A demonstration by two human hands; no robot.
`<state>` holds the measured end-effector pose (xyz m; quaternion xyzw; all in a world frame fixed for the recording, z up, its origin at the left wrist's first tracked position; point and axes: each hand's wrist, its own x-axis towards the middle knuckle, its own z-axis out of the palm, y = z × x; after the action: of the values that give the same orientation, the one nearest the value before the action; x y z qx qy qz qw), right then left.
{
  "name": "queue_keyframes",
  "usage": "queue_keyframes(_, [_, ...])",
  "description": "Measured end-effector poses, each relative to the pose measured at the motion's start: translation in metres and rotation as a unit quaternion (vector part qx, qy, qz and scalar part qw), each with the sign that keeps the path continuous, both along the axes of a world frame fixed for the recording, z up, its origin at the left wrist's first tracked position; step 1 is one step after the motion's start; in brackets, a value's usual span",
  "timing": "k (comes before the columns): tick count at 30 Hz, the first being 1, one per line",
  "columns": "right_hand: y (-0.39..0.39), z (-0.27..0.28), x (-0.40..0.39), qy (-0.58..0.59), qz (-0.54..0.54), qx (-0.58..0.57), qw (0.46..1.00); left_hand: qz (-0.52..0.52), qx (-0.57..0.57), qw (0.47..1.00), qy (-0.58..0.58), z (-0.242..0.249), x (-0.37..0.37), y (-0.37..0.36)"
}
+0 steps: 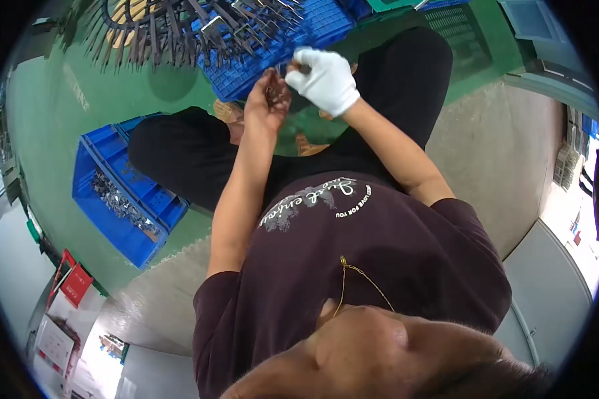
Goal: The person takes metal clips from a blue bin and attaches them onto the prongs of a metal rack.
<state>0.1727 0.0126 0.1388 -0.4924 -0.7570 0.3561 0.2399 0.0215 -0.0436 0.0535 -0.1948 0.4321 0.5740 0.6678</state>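
Note:
My left hand (269,98) is bare, its fingers curled together around something small and dark that I cannot make out. Close beside it, my right hand (324,81) wears a white glove. Its thumb and forefinger are pinched towards the left fingertips, and whatever lies between them is too small to name. Both hands are held above my lap, just in front of a blue plastic crate (229,84). Many thin dark metal pieces (236,33) lie on the crate, and a round fan of dark strips (156,36) stands next to them.
A blue bin (103,223) with small metal parts (120,199) sits on the floor by my left knee. My bent legs (406,73) flank the hands. A red sign (76,284) stands at lower left. The floor (53,146) is green and grey.

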Motion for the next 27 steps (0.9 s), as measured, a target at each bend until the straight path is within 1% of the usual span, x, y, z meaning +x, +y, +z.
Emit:
queue_keyframes(1, [0.011,-0.009,0.001,-0.092,0.008,0.034,0.995,-0.018,0.04,0.999,-0.001,-0.008,-0.002,0.005])
queue_keyframes(3, [0.023,-0.027,0.003,-0.094,-0.019,0.024,0.995,-0.013,0.078,0.997,0.02,-0.023,-0.004,0.018])
queue_keyframes(5, [0.033,-0.04,0.004,-0.132,-0.03,0.018,0.991,-0.016,0.137,0.989,0.052,-0.028,-0.003,0.028])
queue_keyframes(6, [0.036,-0.047,0.005,-0.107,-0.047,0.032,0.993,0.002,0.09,0.991,0.101,-0.01,0.005,0.036])
queue_keyframes(7, [0.039,-0.05,0.005,-0.108,-0.061,0.078,0.989,-0.008,0.102,0.988,0.114,-0.007,0.007,0.041])
queue_keyframes(10, [0.049,-0.057,0.006,-0.108,-0.074,0.113,0.985,-0.035,0.128,0.978,0.159,-0.007,0.008,0.056])
queue_keyframes(13, [0.053,-0.056,0.006,-0.093,-0.065,0.115,0.987,-0.01,0.119,0.984,0.129,0.002,0.012,0.068])
queue_keyframes(15, [0.054,-0.057,0.005,-0.083,-0.057,0.111,0.989,0.0,0.091,0.983,0.157,0.007,0.013,0.076])
queue_keyframes(17, [0.053,-0.062,0.001,-0.073,-0.067,0.173,0.98,0.01,0.063,0.981,0.184,0.008,0.014,0.083])
queue_keyframes(18, [0.053,-0.063,-0.001,-0.068,-0.073,0.205,0.974,0.021,0.067,0.98,0.184,0.006,0.013,0.085])
queue_keyframes(21, [0.055,-0.063,-0.003,-0.037,-0.069,0.228,0.97,0.035,0.053,0.981,0.185,-0.003,0.011,0.092])
queue_keyframes(22, [0.056,-0.061,-0.003,-0.048,-0.059,0.224,0.972,0.032,0.048,0.979,0.194,-0.004,0.011,0.094])
queue_keyframes(25, [0.058,-0.057,-0.004,-0.031,-0.05,0.245,0.968,0.033,0.083,0.976,0.199,-0.011,0.007,0.094])
queue_keyframes(27, [0.06,-0.059,-0.005,-0.041,-0.046,0.25,0.966,0.038,0.094,0.979,0.179,-0.015,0.004,0.095])
